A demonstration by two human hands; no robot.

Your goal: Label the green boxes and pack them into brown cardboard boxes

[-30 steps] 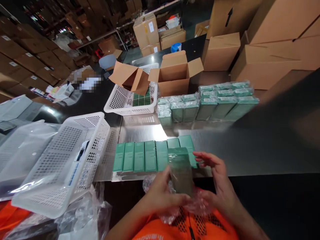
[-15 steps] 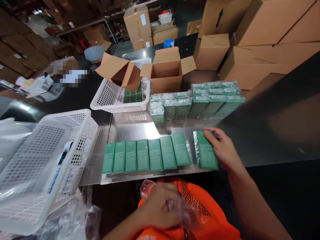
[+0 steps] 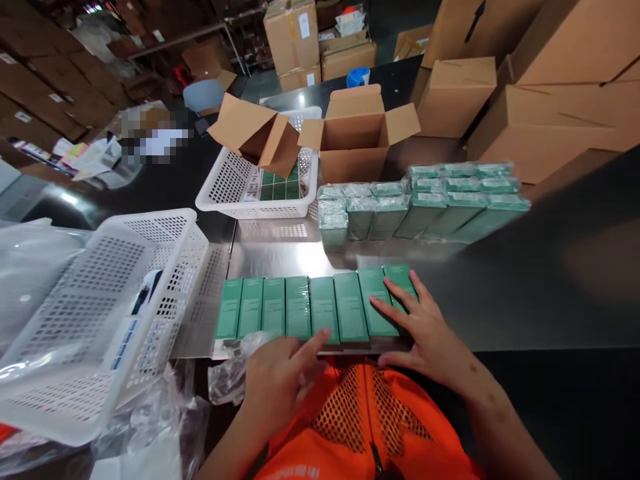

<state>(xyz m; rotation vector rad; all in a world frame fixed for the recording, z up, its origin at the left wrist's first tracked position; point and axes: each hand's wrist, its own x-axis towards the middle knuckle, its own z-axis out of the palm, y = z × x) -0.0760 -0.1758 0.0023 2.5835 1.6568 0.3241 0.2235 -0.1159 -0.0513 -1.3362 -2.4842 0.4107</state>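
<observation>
A row of several green boxes (image 3: 323,307) lies side by side along the front edge of the metal table. My right hand (image 3: 425,327) rests with fingers spread on the two boxes at the right end, covering part of the last box (image 3: 399,275). In front of the row, my left hand (image 3: 280,373) is curled around crumpled clear plastic wrap (image 3: 227,380), its index finger stretched toward the lower edge of a middle box. The rest of its fingers are partly hidden and blurred.
Behind the row stand stacks of plastic-wrapped green boxes (image 3: 425,207). An open carton (image 3: 353,163) and a white basket (image 3: 260,210) holding green boxes and a tilted carton are farther back. Another white basket (image 3: 193,230) stands at left. Large cartons (image 3: 550,140) are piled at right.
My right hand has moved the separate green box left against the row's end and spread its fingers. My left hand has shifted left with the plastic wrap. The view has turned slightly.
</observation>
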